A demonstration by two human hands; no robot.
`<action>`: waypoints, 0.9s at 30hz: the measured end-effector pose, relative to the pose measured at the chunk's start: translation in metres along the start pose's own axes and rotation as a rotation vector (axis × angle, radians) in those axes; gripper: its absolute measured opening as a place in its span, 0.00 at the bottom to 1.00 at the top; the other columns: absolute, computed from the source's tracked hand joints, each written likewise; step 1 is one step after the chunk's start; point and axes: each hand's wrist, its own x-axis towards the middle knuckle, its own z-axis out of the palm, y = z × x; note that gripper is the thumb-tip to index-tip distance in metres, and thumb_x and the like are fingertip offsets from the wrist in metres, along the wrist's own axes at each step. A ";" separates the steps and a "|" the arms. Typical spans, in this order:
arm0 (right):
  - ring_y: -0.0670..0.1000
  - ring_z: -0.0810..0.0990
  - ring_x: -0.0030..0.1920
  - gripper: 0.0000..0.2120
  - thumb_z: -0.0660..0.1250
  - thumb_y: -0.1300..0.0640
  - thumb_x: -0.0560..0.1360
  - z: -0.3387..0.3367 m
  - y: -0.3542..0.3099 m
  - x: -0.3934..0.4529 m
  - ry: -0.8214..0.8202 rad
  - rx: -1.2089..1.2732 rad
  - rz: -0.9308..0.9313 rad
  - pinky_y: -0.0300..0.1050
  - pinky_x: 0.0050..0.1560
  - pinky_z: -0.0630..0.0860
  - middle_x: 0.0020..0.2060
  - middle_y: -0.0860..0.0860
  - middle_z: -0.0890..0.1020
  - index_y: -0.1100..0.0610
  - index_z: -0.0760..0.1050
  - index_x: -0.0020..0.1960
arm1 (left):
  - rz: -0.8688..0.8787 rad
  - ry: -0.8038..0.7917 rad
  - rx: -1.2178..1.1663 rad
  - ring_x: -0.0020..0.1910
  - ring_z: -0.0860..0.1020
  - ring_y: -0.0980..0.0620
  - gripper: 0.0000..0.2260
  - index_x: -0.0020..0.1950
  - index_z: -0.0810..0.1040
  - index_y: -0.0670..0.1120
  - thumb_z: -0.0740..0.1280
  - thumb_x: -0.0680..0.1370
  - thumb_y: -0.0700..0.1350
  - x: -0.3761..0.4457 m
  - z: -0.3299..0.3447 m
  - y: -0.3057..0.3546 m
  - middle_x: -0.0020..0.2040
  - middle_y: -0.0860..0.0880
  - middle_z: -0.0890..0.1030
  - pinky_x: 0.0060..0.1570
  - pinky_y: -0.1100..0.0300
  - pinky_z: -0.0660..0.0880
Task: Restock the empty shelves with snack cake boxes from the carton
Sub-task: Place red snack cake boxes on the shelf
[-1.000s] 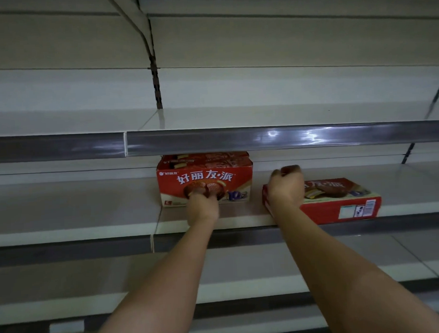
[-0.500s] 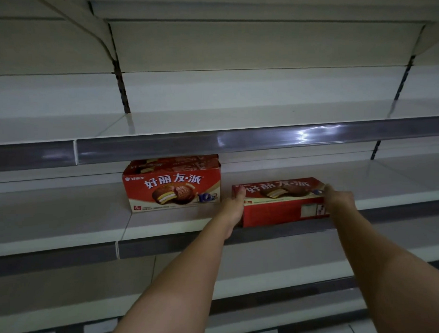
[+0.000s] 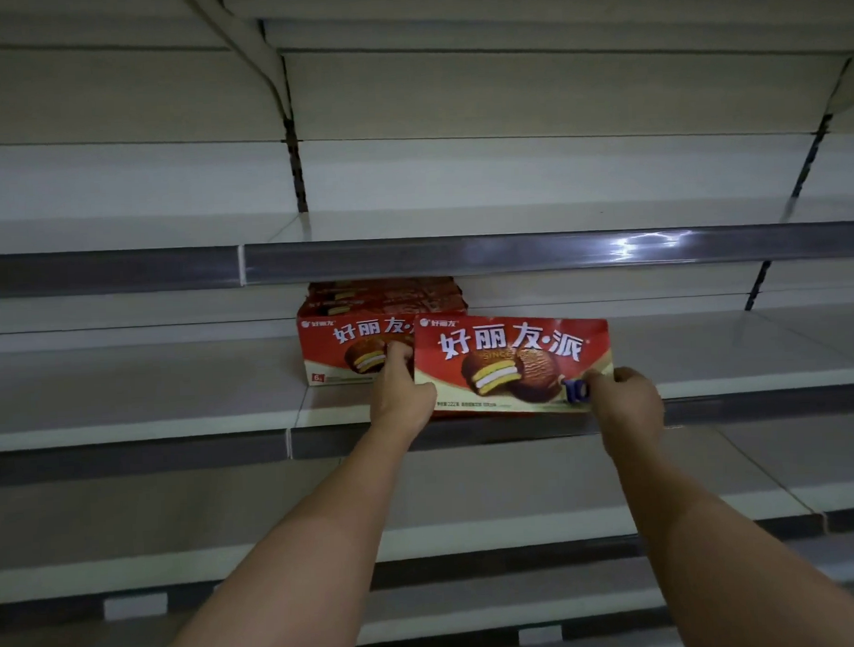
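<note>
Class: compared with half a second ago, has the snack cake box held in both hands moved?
Yes. The held box has been tipped up from lying flat to standing on the shelf, its front now overlapping the standing row of boxes.

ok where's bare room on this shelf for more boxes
Bare shelf runs right of the held box, and left of the standing boxes. It is crowded where both hands and the boxes meet.

- A shop aisle: long tiers of pale metal shelves (image 3: pixel 127 382) run across the view.
- Each shelf edge carries a grey price-tag strip (image 3: pixel 461 255).
- Slotted uprights (image 3: pixel 295 173) hold the shelves on the back panel.
- Red snack cake boxes (image 3: pixel 509 364) with printed branding stand facing out, like goods for sale.
</note>
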 end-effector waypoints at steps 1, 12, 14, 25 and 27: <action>0.59 0.80 0.45 0.10 0.63 0.52 0.76 0.007 -0.007 -0.006 -0.016 -0.017 -0.036 0.55 0.49 0.77 0.43 0.57 0.81 0.59 0.76 0.47 | 0.030 0.037 0.034 0.51 0.76 0.47 0.17 0.51 0.67 0.50 0.66 0.72 0.32 0.000 -0.011 -0.004 0.50 0.50 0.76 0.49 0.52 0.76; 0.52 0.77 0.45 0.11 0.65 0.45 0.76 0.095 -0.045 -0.046 -0.301 -0.116 -0.169 0.47 0.47 0.74 0.45 0.52 0.79 0.53 0.71 0.50 | 0.024 0.310 0.503 0.55 0.77 0.46 0.18 0.65 0.67 0.48 0.67 0.77 0.40 0.016 -0.100 -0.055 0.58 0.48 0.77 0.46 0.53 0.71; 0.53 0.76 0.45 0.11 0.65 0.46 0.76 0.104 -0.046 -0.049 -0.320 -0.115 -0.150 0.47 0.47 0.73 0.45 0.53 0.79 0.54 0.71 0.48 | 0.011 0.299 0.551 0.55 0.78 0.46 0.18 0.65 0.66 0.48 0.67 0.77 0.42 0.019 -0.105 -0.065 0.58 0.47 0.78 0.49 0.51 0.73; 0.56 0.76 0.56 0.22 0.65 0.49 0.77 0.130 -0.063 -0.042 -0.497 0.249 -0.011 0.46 0.53 0.70 0.55 0.55 0.77 0.62 0.70 0.65 | -0.087 0.274 0.519 0.49 0.80 0.46 0.15 0.61 0.68 0.44 0.67 0.77 0.42 0.047 -0.094 -0.075 0.53 0.44 0.79 0.40 0.56 0.73; 0.58 0.76 0.60 0.24 0.63 0.47 0.78 0.137 -0.066 -0.037 -0.508 0.311 0.034 0.47 0.53 0.70 0.60 0.58 0.77 0.63 0.67 0.67 | -0.116 0.287 0.515 0.48 0.80 0.46 0.12 0.59 0.70 0.43 0.67 0.77 0.42 0.052 -0.092 -0.075 0.52 0.44 0.80 0.40 0.56 0.73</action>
